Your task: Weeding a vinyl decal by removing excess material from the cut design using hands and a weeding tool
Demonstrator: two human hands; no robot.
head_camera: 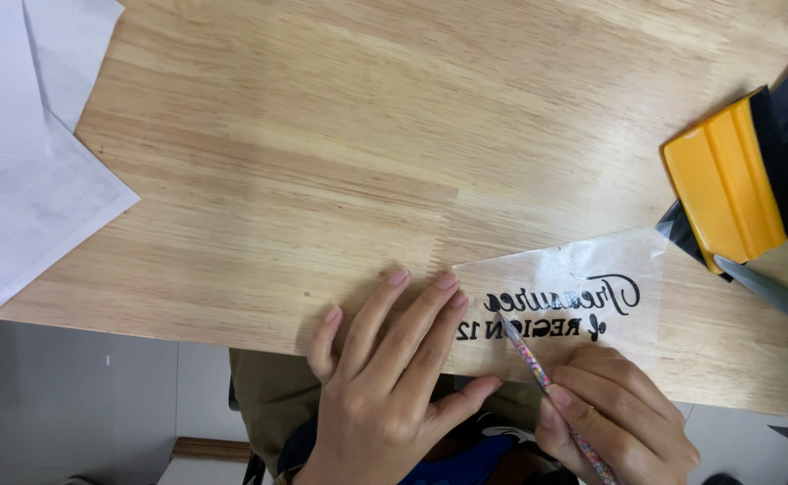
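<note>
A clear transfer film point(560, 305) with black cut lettering lies near the front edge of the wooden table point(322, 162). My left hand point(385, 368) rests flat with its fingers spread, the fingertips pressing the film's left edge. My right hand point(614, 409) grips a thin pointed tool with a speckled multicolour handle point(538, 364). Its metal tip touches the black lettering near the middle of the film.
A yellow squeegee with a black felt edge point(735, 184) lies at the right, over a black sheet. Scissors with a purple handle point(785, 301) sit just below it. White paper sheets point(26, 171) cover the table's left corner. Floor shows beneath the table edge.
</note>
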